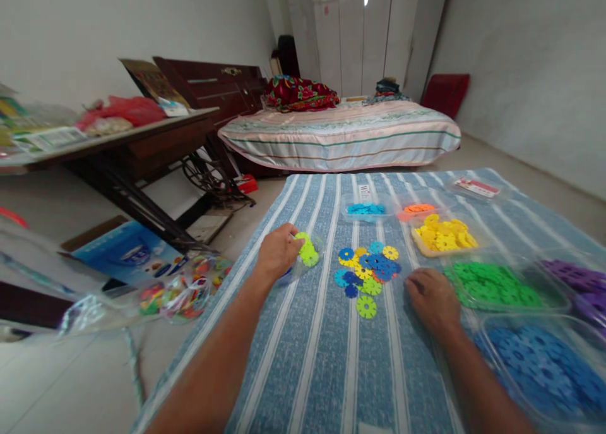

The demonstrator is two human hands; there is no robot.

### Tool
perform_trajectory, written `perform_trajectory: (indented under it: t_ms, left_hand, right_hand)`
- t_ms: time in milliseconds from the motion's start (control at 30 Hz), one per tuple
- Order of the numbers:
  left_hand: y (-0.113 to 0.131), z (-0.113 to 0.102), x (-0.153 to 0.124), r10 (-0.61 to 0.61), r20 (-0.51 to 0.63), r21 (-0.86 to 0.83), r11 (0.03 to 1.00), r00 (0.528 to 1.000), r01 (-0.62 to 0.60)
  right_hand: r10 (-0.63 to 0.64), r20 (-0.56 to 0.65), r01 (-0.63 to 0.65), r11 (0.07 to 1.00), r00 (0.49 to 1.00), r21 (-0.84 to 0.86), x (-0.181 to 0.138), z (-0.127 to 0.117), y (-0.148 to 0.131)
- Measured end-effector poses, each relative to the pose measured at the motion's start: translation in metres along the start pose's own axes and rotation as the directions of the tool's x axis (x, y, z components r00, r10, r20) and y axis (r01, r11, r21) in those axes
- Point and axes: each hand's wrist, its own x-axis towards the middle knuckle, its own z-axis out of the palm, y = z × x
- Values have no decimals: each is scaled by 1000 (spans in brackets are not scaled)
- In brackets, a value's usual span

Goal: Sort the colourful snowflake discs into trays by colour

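My left hand [279, 251] pinches a lime-green notched disc [302, 238] at the left of the cloth-covered table. More lime discs [310, 256] lie just under it in a small clear container [296, 273], partly hidden by the hand. To the right, a loose pile of mixed discs [363, 268] lies on the cloth in blue, yellow, lime and some orange. One lime disc [366, 307] sits at the pile's near edge. My right hand [433, 298] rests on the cloth right of the pile, its fingers curled in, with no disc showing in them.
Clear tubs hold sorted discs: light blue [365, 209], orange [417, 210], yellow [445, 235], green [495, 283], purple [580, 282] and dark blue [540, 364]. A flat clear packet [477, 187] lies at the far right. Beyond stand a bed [341, 140] and a sewing-machine table [142, 134].
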Motion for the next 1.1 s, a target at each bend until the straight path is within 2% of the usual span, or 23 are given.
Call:
perform_trajectory:
  t_ms: [100,200,267,467,533,600,667,733,800,867,967,1100]
  left_hand:
    - [-11,7,18,-24,66,95,995,998,18]
    - [-13,20,25,-32,165,174,985,986,3]
    - [-13,25,28,-36,185,246,969,982,-10]
    - [-13,24,27,-82,56,443,895,995,49]
    - [-9,19,22,-84,32,454,889,996,60]
    - [0,13,11,-26,19,406,914,999,16]
    - [12,9,-3,86,24,309,947,996,-89]
    - [24,10,-19,218,81,190,955,973,-230]
    - [36,17,-36,322,198,93,934,926,-345]
    - [45,30,-49,365,323,58,913,873,-403]
    - [54,54,-64,317,432,136,903,844,-408]
    - [62,77,-75,254,456,207,902,853,-379]
  right_hand:
    - [-11,1,11,1000,1000,0,0,0,0]
    - [-14,8,14,1000,1000,-7,0,0,0]
    - [-10,14,10,1000,1000,-9,0,0,1]
    - [-10,8,10,1000,1000,-2,0,0,1]
    - [-9,1,9,1000,1000,2,0,-1,0]
    - [-5,-4,5,1000,1000,7,0,-2,-1]
    - [1,-5,-1,1000,1000,7,0,-2,-2]
    - [9,-5,-9,1000,1000,1,0,-3,-3]
    - [18,-4,-18,1000,1000,-2,0,-3,-3]
    - [21,2,-21,1000,1000,-2,0,-3,-3]
    - [18,15,-18,1000,1000,5,1,-3,-3]
    - [18,12,-18,1000,1000,1,1,-4,-4]
